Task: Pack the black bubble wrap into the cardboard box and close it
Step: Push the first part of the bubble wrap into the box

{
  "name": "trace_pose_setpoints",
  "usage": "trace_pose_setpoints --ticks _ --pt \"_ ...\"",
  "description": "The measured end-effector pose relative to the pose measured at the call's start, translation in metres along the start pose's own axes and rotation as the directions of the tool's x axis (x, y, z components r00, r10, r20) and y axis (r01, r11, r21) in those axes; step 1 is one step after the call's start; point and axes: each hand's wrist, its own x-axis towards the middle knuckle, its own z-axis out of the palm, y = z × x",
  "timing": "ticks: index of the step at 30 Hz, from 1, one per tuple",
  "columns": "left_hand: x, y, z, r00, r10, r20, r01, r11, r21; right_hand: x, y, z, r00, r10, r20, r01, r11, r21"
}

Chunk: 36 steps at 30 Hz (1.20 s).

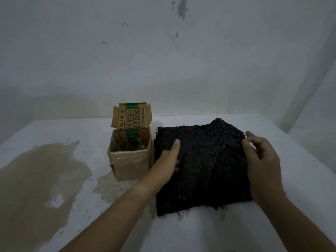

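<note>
Your black bubble wrap (209, 160) lies as a bumpy, matte, roughly square sheet near the table's (272, 224) middle, just beside the open cardboard box (131, 164). Your left hand (167, 164) grips its left edge, thumb on top. Your right hand (261, 159) pinches the right edge with curled fingers (253, 136).

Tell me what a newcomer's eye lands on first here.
The black bubble wrap dominates, lying right of centre on the table, held at its side edges by the left hand and right hand. Just left of it stands the open cardboard box, and a brown stain spreads further left.
</note>
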Motion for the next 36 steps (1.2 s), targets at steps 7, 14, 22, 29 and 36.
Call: trace_pose_setpoints --ticks 7,14,22,29,36 --pt "-0.034 -0.008 0.009 0.589 -0.063 0.806 0.654 0.623 -0.429 -0.009 -0.048 0.017 0.998 0.048 0.051 -0.062 0.943 0.328" --pt "-0.041 0.009 0.019 0.780 0.146 0.608 0.399 0.632 -0.664 -0.020 -0.057 0.033 0.990 0.029 0.138 -0.078 0.927 0.368" --pt "-0.047 0.018 -0.059 0.970 0.215 0.114 -0.097 0.772 -0.628 -0.024 -0.045 0.030 0.978 0.152 0.142 -0.175 0.971 0.165" --pt "-0.070 0.029 -0.126 0.783 0.623 0.009 -0.623 0.782 0.028 -0.027 -0.052 0.072 0.544 0.541 0.641 -0.839 0.337 0.428" --pt "-0.065 0.003 -0.181 0.758 0.643 -0.108 -0.585 0.744 0.323 -0.016 -0.045 0.135 0.672 0.522 0.526 -0.668 0.734 0.125"
